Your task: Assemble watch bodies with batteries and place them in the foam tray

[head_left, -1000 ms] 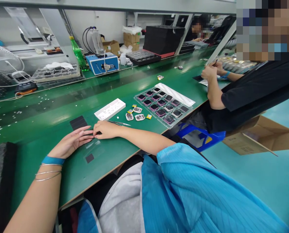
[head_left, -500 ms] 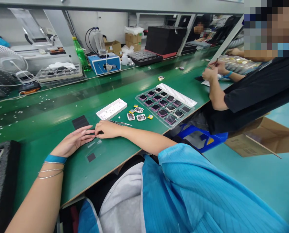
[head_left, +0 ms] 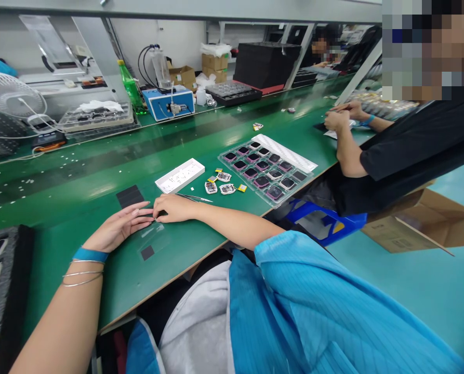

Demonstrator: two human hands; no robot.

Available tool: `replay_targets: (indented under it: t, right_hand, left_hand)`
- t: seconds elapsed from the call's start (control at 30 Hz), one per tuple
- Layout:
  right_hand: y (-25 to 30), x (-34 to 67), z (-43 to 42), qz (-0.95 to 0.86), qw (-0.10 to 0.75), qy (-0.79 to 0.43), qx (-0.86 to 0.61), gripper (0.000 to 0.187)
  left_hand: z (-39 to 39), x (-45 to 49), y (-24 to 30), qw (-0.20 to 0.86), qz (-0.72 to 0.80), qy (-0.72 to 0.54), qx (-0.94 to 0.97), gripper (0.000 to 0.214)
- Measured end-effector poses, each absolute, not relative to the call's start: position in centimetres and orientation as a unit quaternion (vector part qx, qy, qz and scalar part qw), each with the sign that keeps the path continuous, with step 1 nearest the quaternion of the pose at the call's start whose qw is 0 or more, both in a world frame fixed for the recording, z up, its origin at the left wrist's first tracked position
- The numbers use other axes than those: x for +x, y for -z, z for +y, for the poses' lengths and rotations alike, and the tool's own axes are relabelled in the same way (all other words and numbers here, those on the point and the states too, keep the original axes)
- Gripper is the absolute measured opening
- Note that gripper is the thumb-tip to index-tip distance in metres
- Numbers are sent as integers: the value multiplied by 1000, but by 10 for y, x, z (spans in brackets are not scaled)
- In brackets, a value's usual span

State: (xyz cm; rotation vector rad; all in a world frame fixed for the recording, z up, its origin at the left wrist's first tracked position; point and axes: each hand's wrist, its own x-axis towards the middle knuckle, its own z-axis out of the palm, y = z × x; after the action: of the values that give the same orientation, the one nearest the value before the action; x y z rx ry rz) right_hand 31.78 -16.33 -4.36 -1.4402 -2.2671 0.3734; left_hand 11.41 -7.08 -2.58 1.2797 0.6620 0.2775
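Note:
My left hand (head_left: 118, 226) lies flat on the green ESD bench (head_left: 60, 241), its fingertips reaching my right hand (head_left: 173, 209). My right hand curls over a small dark piece (head_left: 158, 214), mostly hidden by my fingers. Just below lies a clear film sheet (head_left: 153, 241) bearing a dark square (head_left: 147, 253). A black pad sheet (head_left: 130, 196) sits above my left fingers. Steel tweezers (head_left: 195, 197) rest beyond my right hand, near several small watch-like modules (head_left: 227, 189), a white tray (head_left: 180, 175), and a clear tray of dark units (head_left: 266, 169).
A co-worker (head_left: 407, 150) in black works at the bench's right side, holding a thin tool. A blue dispenser unit (head_left: 168, 106) and green bottle (head_left: 131, 91) stand along the back. A black foam tray (head_left: 1, 275) sits at far left; a blue crate (head_left: 321, 221) sits below the edge.
The whole view has shifted slightly. My right hand has edged rightward and covers more of the dark piece. The co-worker's far hand has moved out of sight behind the blurred area.

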Motion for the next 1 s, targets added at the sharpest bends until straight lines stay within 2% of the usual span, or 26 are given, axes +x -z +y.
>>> replay_targets:
  t: [0.5,1.0]
  right_hand:
    - [40,317,-164,-817,204,-141,-520,18]
    - [49,314,-160,-794,294,-184,-500,8]
  left_hand:
    - [-71,113,26,751,304,-136,571,54]
    - [-74,114,21,736,311,-141,585,62]
